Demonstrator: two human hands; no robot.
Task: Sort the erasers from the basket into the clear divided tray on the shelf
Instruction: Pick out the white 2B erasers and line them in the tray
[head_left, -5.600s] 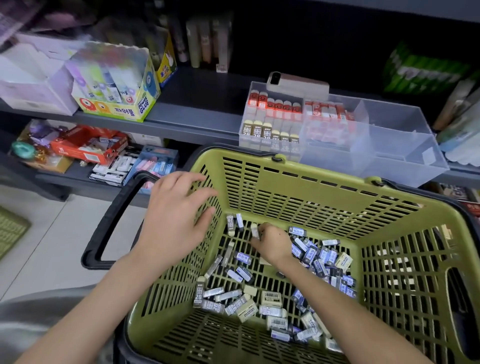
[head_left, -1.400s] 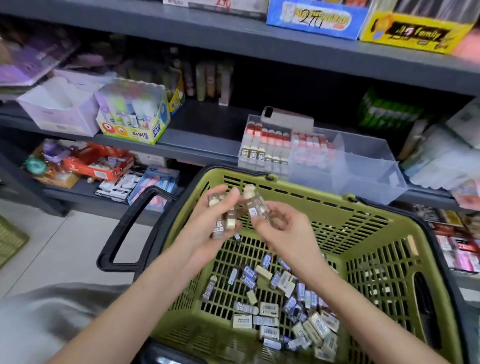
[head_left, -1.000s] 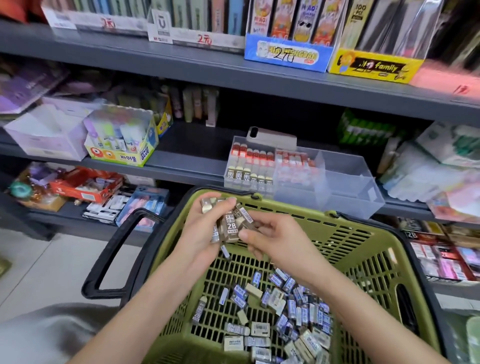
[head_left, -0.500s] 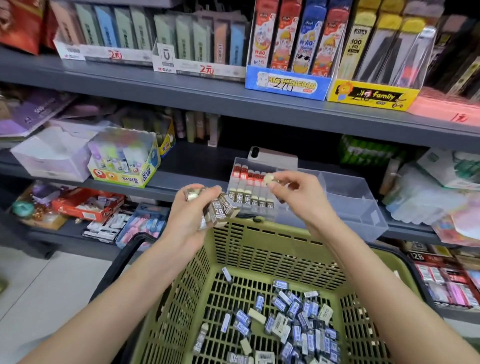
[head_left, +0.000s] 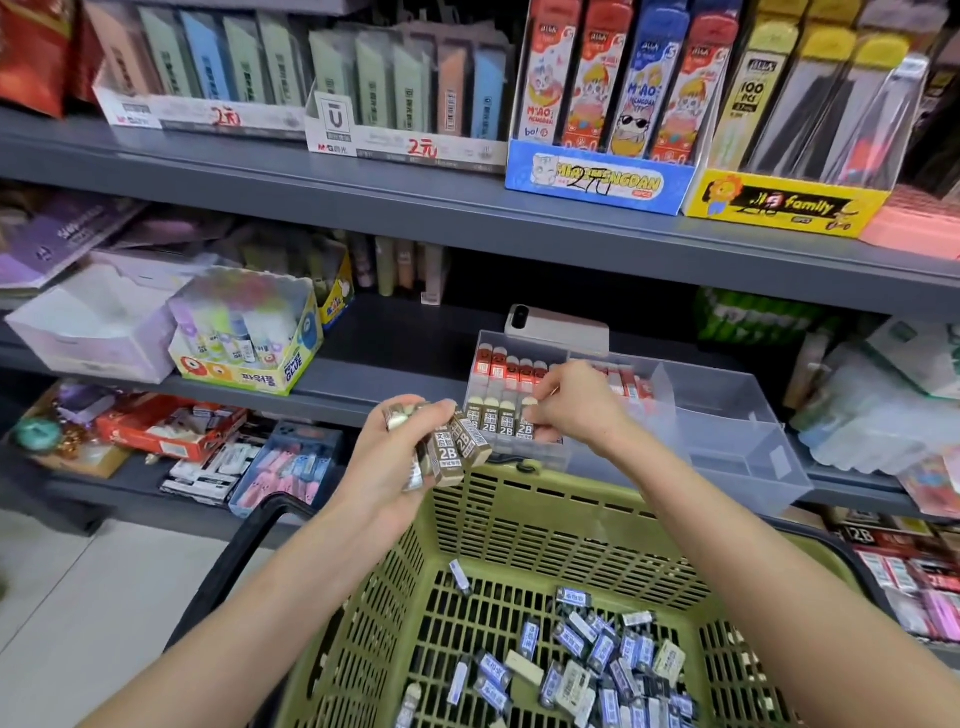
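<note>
Brown paper-sleeved 2B erasers (head_left: 449, 449): left hand (head_left: 384, 467) clutches a bunch just left of clear divided plastic tray (head_left: 727, 415); right hand (head_left: 566, 410) pinches one in its left compartment. Likely light, stiff; pinch long sides.

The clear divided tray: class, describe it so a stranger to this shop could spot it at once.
Find the grey middle shelf behind the far rim of the green basket. The clear divided tray stands there, the right hand at its left end. Unlike the printed cardboard boxes nearby, it is see-through, with rows of upright erasers on its left.
</note>
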